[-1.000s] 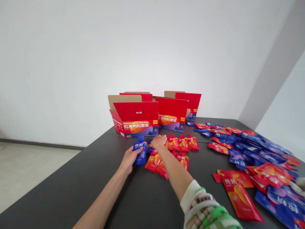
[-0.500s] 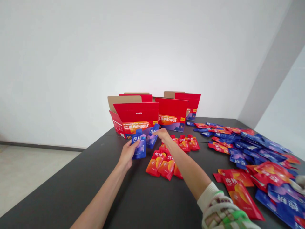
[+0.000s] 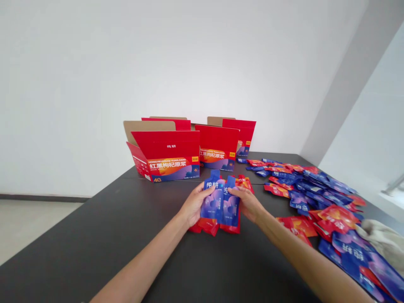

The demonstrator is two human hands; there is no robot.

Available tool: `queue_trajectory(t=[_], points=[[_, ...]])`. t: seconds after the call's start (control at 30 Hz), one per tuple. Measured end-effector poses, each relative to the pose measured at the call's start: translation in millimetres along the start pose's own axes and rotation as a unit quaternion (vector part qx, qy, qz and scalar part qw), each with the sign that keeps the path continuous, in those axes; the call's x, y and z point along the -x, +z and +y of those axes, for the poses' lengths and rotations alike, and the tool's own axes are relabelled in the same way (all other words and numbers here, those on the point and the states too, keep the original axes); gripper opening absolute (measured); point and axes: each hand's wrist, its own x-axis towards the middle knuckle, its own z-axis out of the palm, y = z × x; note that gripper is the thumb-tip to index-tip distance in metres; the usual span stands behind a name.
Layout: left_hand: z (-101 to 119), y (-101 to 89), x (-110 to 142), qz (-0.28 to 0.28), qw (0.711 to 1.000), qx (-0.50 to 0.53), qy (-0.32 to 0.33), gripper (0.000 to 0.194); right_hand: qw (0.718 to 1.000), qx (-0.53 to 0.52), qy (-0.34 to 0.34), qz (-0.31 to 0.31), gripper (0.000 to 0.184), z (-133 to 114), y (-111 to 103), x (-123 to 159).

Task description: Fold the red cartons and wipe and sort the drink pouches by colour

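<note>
Blue pouches (image 3: 212,207) now over red pouches (image 3: 209,227); left hand (image 3: 193,205), right hand (image 3: 250,203) each pinching one.

The blue pouches (image 3: 211,206) and the right hand (image 3: 250,203) hide most of the red pouches (image 3: 210,226) behind them, so their number cannot be told. The left hand's (image 3: 193,203) fingertips behind its pouch are out of sight, and the right thumb covers some lettering. The front boxes (image 3: 173,144) block much of the rear boxes (image 3: 246,125); the box floors are hidden. Their smallest print is unreadable. The right edge cuts off the cloth (image 3: 382,240) and part of the pile (image 3: 318,189).
</note>
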Motion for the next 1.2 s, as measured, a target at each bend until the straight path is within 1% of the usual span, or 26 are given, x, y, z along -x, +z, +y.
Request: queue_trajectory(t=[0.07, 0.17, 0.37, 0.47, 0.53, 0.67, 0.73, 0.8, 0.87, 0.93, 1.0, 1.07, 1.13, 1.2], points=[[-9, 8.3, 5, -0.013, 1.0, 0.0, -0.014, 0.037, 0.999, -0.031, 0.003, 0.013, 0.025, 7, -3, 16], [-19, 19.3, 6, -0.016, 1.0, -0.008, -0.016, 0.035, 0.998, -0.059, 0.005, 0.029, 0.027, 6, -10, 29], [-36, 46.1, -9, 0.011, 0.999, -0.032, 0.027, 0.028, 0.995, -0.079, 0.005, 0.054, 0.027, -6, -32, 39], [-49, 60.9, -18, 0.025, 0.997, -0.047, 0.05, 0.029, 0.993, -0.083, -0.007, 0.088, 0.029, -5, -40, 41], [-60, 70.2, -22, 0.042, 0.995, -0.062, 0.072, 0.029, 0.989, -0.086, -0.024, 0.114, 0.031, -4, -41, 43], [-82, 87.1, -30, 0.073, 0.983, -0.123, 0.118, 0.032, 0.984, -0.082, -0.058, 0.148, 0.039, -1, -40, 46], [-88, 92.5, -32, 0.068, 0.974, -0.17, 0.136, 0.036, 0.982, -0.075, -0.068, 0.157, 0.041, -1, -43, 46], [-89, 92.7, -34, 0.044, 0.961, -0.23, 0.15, 0.041, 0.983, -0.061, -0.057, 0.163, 0.04, -2, -53, 44], [-84, 86.0, -34, 0.006, 0.939, -0.301, 0.169, 0.045, 0.985, -0.041, -0.017, 0.167, 0.032, -5, -70, 38], [-77, 73.2, -32, -0.041, 0.903, -0.381, 0.195, 0.046, 0.984, -0.016, 0.041, 0.173, 0.024, -7, -90, 28], [-72, 58.4, -29, -0.093, 0.854, -0.465, 0.214, 0.05, 0.979, 0.008, 0.096, 0.181, 0.022, -9, -110, 17], [-71, 45.7, -27, -0.139, 0.802, -0.54, 0.213, 0.058, 0.972, 0.032, 0.138, 0.186, 0.024, -9, -126, 6], [-74, 37.5, -26, -0.165, 0.757, -0.599, 0.2, 0.06, 0.968, 0.057, 0.164, 0.183, 0.027, -8, -137, -2], [-77, 33.4, -27, -0.173, 0.721, -0.644, 0.188, 0.058, 0.966, 0.087, 0.173, 0.172, 0.027, -6, -142, -8]])
